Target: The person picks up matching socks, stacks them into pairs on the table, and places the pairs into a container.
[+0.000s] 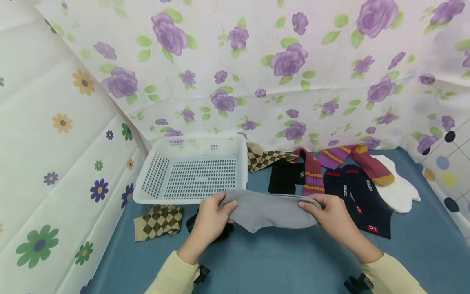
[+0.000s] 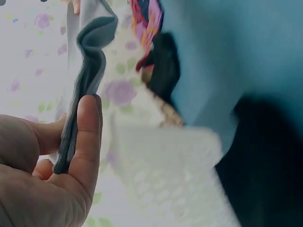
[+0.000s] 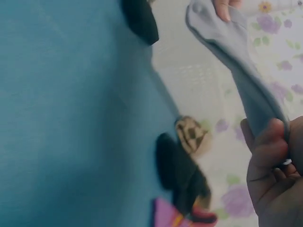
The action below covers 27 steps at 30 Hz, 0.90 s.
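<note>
Where the head view looks down past your sleeves, a checkered sock lies leftmost on the blue table, just in front of the white basket. Next along is a black piece, partly covered by your left hand. Your left thumb and fingers pinch one end of the gray sock, which you hold up over the table, drawn out between your two hands. The left wrist view gives you what the head view cannot: the sock edge-on, its layers bulging apart in a wavy fold past your digits. Your right hand pinches the other end; the right wrist view shows you its digits on both faces of the cloth, where the head view hides the far side. Behind the sock, you see another checkered sock, a black sock, striped socks, navy socks and, rightmost, white socks. Only the head view lets you read "COTTON" on the navy ones.
</note>
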Tool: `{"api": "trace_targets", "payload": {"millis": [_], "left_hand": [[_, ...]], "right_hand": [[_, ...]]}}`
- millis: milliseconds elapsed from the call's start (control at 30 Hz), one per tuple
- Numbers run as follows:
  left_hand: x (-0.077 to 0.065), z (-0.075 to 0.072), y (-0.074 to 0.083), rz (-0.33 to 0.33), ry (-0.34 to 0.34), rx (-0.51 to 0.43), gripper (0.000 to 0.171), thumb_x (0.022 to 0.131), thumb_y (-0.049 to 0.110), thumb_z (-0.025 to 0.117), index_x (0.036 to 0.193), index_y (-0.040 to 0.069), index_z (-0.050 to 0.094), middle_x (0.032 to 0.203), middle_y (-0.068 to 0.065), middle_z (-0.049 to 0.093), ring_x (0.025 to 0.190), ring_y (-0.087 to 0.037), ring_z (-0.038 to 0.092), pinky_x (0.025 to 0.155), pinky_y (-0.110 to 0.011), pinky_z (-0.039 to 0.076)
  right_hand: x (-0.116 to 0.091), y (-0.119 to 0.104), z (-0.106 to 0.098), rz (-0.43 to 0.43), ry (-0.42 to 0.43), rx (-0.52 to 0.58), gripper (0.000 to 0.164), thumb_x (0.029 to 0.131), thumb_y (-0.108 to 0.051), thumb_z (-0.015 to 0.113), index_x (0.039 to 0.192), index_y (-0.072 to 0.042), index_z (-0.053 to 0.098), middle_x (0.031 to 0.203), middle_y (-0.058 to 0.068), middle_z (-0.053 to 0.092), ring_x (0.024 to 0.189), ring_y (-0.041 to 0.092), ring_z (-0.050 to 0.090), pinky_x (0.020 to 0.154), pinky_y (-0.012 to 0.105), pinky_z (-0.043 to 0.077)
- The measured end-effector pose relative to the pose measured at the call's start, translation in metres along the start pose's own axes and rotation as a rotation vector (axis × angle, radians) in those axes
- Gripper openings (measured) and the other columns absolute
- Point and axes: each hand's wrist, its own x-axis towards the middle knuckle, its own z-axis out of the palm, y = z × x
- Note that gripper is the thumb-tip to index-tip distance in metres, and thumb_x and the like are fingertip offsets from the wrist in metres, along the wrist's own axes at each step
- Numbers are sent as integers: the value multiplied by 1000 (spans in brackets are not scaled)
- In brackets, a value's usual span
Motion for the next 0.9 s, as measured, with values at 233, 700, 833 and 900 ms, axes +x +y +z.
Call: {"api": "trace_targets", "payload": {"millis": [233, 700, 833, 900], "left_hand": [[26, -51, 13, 28, 67, 38, 16, 90, 19, 62, 104, 13, 65, 93, -1, 65, 59, -18, 61, 51, -31, 50], [75, -129, -13, -38, 142, 247, 37, 92, 27, 60, 73, 5, 36, 68, -14, 35, 60, -24, 61, 53, -31, 50], [80, -142, -22, -75, 156, 284, 31, 92, 26, 60, 80, 3, 45, 83, -18, 45, 61, -21, 61, 54, -29, 50], [81, -148, -26, -98, 156, 313, 27, 92, 26, 60, 94, 0, 55, 106, -22, 52, 63, -19, 62, 56, -29, 51]], "right_hand": [[38, -38, 13, -186, 34, -58, 16, 88, -46, 60, 95, -33, 67, 61, -11, 54, 40, 12, 39, 41, 30, 34], [111, -88, 64, -247, -103, 32, 15, 91, -35, 59, 99, -25, 67, 60, -1, 53, 45, 16, 44, 43, 32, 36], [124, -92, 80, -264, -143, 17, 14, 92, -32, 60, 97, -22, 67, 63, -2, 53, 43, 18, 41, 43, 32, 36], [130, -93, 87, -279, -166, -18, 13, 92, -30, 60, 91, -19, 67, 62, -1, 51, 42, 18, 39, 42, 31, 35]]}}
